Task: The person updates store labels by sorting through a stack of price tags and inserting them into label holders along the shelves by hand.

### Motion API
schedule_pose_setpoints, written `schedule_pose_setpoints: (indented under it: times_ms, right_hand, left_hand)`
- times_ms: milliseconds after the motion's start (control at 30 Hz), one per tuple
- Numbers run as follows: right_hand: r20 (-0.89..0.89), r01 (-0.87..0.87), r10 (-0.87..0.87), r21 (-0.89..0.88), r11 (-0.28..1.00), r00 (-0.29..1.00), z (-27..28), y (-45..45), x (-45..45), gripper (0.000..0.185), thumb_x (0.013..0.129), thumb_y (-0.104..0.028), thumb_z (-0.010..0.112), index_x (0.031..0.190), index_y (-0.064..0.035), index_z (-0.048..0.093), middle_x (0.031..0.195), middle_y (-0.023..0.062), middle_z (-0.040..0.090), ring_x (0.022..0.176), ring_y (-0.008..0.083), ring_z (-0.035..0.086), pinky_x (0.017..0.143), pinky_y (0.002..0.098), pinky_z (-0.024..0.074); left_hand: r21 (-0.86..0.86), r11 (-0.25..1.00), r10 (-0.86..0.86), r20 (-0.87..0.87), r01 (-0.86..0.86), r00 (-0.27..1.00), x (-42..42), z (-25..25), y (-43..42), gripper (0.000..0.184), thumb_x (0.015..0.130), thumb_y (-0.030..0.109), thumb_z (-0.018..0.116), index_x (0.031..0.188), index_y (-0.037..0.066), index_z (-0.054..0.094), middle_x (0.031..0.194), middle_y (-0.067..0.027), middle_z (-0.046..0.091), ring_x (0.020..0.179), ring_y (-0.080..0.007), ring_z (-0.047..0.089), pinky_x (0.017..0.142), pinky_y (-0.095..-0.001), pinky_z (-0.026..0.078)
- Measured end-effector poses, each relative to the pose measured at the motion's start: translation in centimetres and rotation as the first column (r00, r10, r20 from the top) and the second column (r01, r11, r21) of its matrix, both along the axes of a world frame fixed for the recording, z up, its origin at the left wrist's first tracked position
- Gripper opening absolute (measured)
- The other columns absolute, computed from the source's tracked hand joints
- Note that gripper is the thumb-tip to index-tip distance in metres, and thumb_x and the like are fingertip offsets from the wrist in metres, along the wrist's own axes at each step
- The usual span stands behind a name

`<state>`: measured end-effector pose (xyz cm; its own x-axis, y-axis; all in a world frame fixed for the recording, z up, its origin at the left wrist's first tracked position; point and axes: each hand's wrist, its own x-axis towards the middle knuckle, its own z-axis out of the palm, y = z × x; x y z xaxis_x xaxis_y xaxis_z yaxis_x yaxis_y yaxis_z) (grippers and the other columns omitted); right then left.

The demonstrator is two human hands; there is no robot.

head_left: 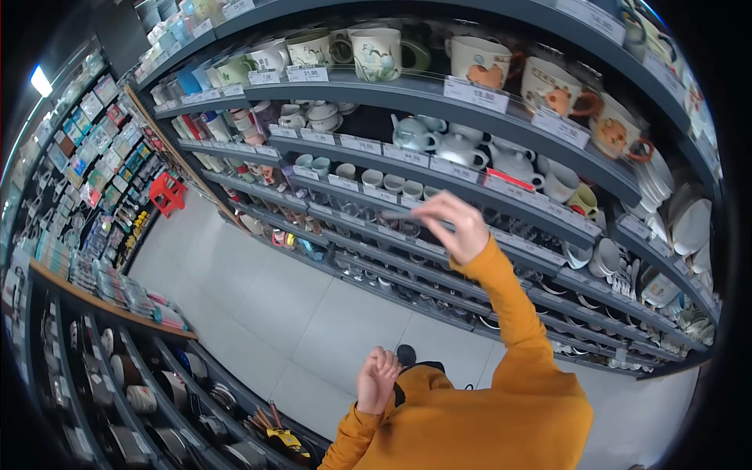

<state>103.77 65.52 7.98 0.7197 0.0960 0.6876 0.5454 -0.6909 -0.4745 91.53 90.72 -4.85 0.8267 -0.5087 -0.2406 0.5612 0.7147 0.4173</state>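
Your right hand (pixel 458 227) is at centre frame, thumb and fingers bent together; whether they grip the blurred grey strip (pixel 398 215) at their tips cannot be determined. Small cups (pixel 373 178) stand in a row, above left of it. Your left hand (pixel 377 381), lower centre, is curled closed.

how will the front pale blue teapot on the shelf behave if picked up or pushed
The pale blue teapot is probably stiff and breakable, since it looks like glazed ceramic. Its shiny, rounded body may feel slippery. Pushed sideways, it could knock the neighbouring silvery-white teapot, as they stand close together.
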Motion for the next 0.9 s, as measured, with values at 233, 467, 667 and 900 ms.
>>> schedule_pose_setpoints:
  times_ms: [233,467,667,900]
  right_hand:
    - [0.450,0.351,-0.248,-0.159,0.923,0.858,10.0,0.4,9.5,0.012,0.082,-0.002,0.062,0.093,-0.0073,0.063,0.091,0.0040,0.061,0.076,0.0248,0.064,0.061,0.0333,0.0527]
    - [0.408,0.569,-0.452,-0.230,0.790,0.793,13.6,-0.2,16.7,0.010,0.089,-0.016,0.060,0.096,-0.0094,0.062,0.091,0.0056,0.067,0.082,0.0279,0.064,0.068,0.0367,0.0520]
    - [0.246,0.543,-0.508,-0.105,0.833,0.826,15.6,1.0,18.6,0.014,0.090,-0.014,0.061,0.099,-0.0034,0.062,0.091,0.0092,0.069,0.083,0.0231,0.067,0.073,0.0314,0.0511]
    - [-0.031,0.524,-0.529,-0.098,0.846,0.848,15.3,1.5,18.9,0.021,0.092,-0.017,0.061,0.104,0.0003,0.063,0.092,0.0052,0.066,0.086,0.0102,0.061,0.072,0.0253,0.0489]
  left_hand:
    - [-0.059,0.967,-0.250,-0.041,0.247,0.967,10.0,1.7,-0.3,0.021,0.092,0.018,0.044,0.074,0.009,0.038,0.071,-0.0005,0.034,0.069,-0.0135,0.034,0.070,-0.0267,0.032]
    - [0.011,0.828,-0.555,0.151,0.560,0.818,19.7,-1.0,1.6,0.028,0.087,-0.001,0.054,0.069,0.011,0.036,0.070,0.0004,0.038,0.071,-0.0135,0.041,0.071,-0.0288,0.036]
    - [0.085,0.679,-0.733,0.027,0.729,0.679,28.3,-0.6,7.7,0.030,0.091,0.004,0.047,0.066,0.014,0.031,0.062,0.0030,0.034,0.061,-0.0098,0.035,0.063,-0.0254,0.032]
    - [0.115,0.636,-0.768,0.002,0.763,0.640,33.0,-3.3,10.7,0.027,0.095,0.010,0.048,0.071,0.011,0.038,0.066,0.0012,0.037,0.066,-0.0121,0.038,0.068,-0.0271,0.035]
